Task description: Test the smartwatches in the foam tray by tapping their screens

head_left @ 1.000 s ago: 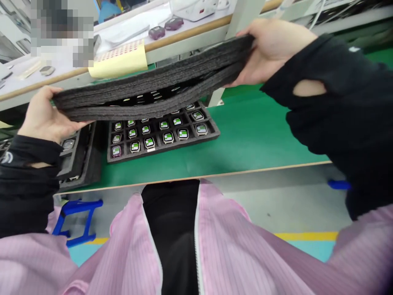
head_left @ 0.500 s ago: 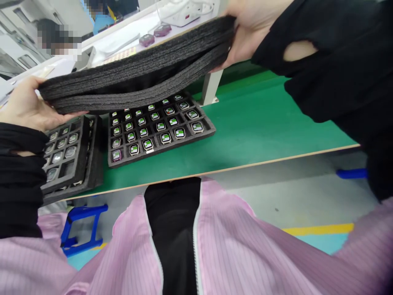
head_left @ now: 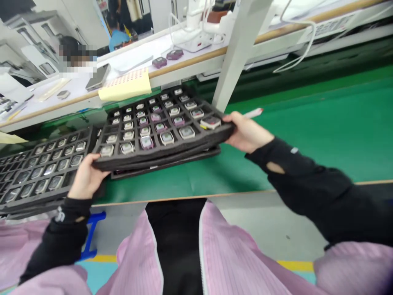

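A dark foam tray [head_left: 172,150] spans the space between my two hands, its compartments mostly filled with square smartwatch cases [head_left: 167,137], some silver or pale, some purple. My left hand [head_left: 87,178] grips its near left corner, thumb on the rim and fingers underneath. At the right end, my right hand [head_left: 248,133] holds the other near corner in the same way. Another foam tray [head_left: 184,160] lies beneath on the green mat, mostly covered; a narrow gap shows at its front edge, and contact farther back is hidden.
More foam trays [head_left: 39,200] of watch cases are stacked at left. Behind stands a shelf with a yellow sheet [head_left: 125,89], a phone-like slab [head_left: 98,77] and two purple cases [head_left: 159,62]. A white post [head_left: 238,49] rises behind the tray. A white pen-like stick [head_left: 254,113] lies beyond my right hand.
Both hands have come down with the foam tray, from high in front of the shelf to just over the other tray. Its watch-filled top now faces me, and my view has shifted.
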`<state>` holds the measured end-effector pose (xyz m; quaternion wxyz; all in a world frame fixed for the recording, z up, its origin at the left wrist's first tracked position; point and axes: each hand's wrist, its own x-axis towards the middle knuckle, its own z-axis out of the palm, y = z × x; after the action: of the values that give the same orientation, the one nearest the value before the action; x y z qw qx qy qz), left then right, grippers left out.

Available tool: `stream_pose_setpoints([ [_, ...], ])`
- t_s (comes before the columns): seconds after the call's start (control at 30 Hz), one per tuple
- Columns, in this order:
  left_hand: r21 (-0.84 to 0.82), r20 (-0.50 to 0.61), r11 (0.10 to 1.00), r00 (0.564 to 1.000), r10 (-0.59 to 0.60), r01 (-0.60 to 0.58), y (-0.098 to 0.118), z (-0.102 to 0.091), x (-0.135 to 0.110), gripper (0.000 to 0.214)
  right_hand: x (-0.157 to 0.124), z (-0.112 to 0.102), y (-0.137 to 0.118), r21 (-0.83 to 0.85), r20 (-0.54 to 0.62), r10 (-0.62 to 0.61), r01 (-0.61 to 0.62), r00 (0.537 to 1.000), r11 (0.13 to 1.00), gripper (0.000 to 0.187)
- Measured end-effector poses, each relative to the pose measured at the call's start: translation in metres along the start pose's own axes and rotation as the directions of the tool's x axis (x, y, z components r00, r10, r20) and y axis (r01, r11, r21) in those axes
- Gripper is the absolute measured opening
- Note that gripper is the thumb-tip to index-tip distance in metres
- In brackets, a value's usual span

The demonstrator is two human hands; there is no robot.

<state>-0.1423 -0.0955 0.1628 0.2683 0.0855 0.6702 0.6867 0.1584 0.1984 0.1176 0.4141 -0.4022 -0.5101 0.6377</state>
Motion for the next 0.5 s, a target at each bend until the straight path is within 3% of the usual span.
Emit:
stream_pose_setpoints([
  [0.1, -0.005, -0.069, 0.993, 0.99, 0.119, -0.12, -0.045, -0.011, 0.0, 0.017, -0.003, -0.009, 0.037, 0.016, -0.032, 0.03, -0.03, 0.999, 0.999, 0.009],
  [0.23, 0.02, -0.207, 0.965, 0.943, 0.26, -0.262, -0.089, -0.022, 0.012, 0.032, 0.002, -0.015, 0.059, -0.023, -0.116, -0.059, 0.056, 0.991, 0.998, 0.029],
  [0.33, 0.018, -0.251, 0.961, 0.929, 0.273, -0.277, -0.109, -0.024, 0.022, 0.046, 0.007, -0.012, 0.069, -0.019, -0.146, -0.108, 0.106, 0.983, 0.994, 0.034],
  [0.5, 0.025, -0.334, 0.955, 0.898, 0.288, -0.297, -0.125, -0.015, 0.03, 0.059, 0.008, -0.003, 0.086, 0.095, -0.145, -0.03, 0.044, 0.989, 0.995, 0.035],
])
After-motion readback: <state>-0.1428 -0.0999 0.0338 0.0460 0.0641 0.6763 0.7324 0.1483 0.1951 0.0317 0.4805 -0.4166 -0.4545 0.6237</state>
